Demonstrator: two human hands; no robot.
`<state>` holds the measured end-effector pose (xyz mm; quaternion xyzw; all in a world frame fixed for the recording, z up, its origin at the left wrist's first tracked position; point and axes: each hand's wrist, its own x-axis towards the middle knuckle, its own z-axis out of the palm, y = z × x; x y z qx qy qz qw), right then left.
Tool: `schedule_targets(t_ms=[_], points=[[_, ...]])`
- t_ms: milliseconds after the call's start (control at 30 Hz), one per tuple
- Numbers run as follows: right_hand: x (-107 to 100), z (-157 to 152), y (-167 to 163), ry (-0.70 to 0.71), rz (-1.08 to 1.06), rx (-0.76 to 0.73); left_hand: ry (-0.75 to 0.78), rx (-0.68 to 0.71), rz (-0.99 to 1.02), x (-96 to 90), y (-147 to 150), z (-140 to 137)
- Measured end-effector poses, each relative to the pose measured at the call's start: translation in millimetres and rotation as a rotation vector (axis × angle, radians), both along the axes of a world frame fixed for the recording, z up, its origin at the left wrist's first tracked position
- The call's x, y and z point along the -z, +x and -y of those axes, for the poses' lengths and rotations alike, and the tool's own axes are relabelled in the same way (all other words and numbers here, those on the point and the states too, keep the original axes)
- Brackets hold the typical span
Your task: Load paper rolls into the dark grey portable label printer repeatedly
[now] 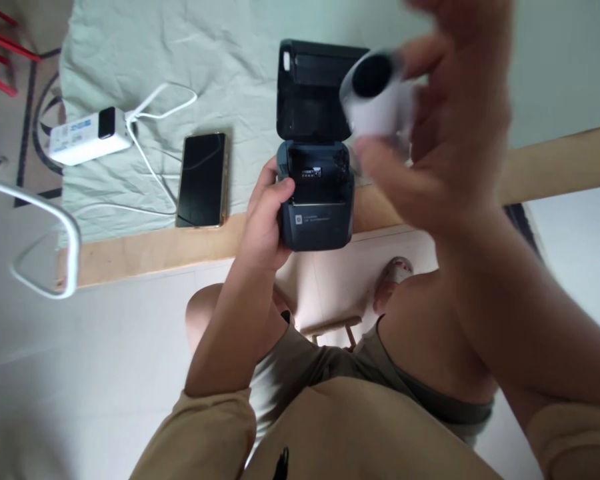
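My left hand (266, 223) grips a small dark label printer (317, 230) from its left side, the thumb over the rim of its compartment. The printer's lid (310, 100) is swung up and back, and no roll shows in the bay. Up and to the right, my right hand (445, 153) holds a white label roll (377, 120) between thumb and fingers. The roll's dark round core faces the camera. It overlaps the lid's right edge in the view, and motion blurs both it and the hand.
A phone (201, 180) lies face up on the green cloth (245, 87), left of the printer. Farther left is a white power bank (90, 137) with a white cable (147, 170). A cable loop (73, 253) hangs at the left. The wooden table edge (195, 248) runs before my knees.
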<state>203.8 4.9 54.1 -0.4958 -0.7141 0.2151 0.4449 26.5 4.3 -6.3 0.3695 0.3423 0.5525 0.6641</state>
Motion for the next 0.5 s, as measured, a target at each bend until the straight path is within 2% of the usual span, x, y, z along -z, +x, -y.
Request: schedule_targets(t_ms=[100, 200, 333, 500], points=[[3, 5, -9, 0.115, 0.255, -0.029, -0.016, 0.015, -0.033, 0.7, -1, 0], [11, 0, -12, 0.068, 0.395, 0.01, 0.002, 0.014, -0.028, 1.4, -2, 0], [17, -4, -12, 0.049, 0.379, -0.034, 0.01, 0.028, -0.016, 1.2, -2, 0], [8, 9, -12, 0.255, 0.377, -0.112, 0.038, 0.055, -0.009, 0.3, -3, 2]])
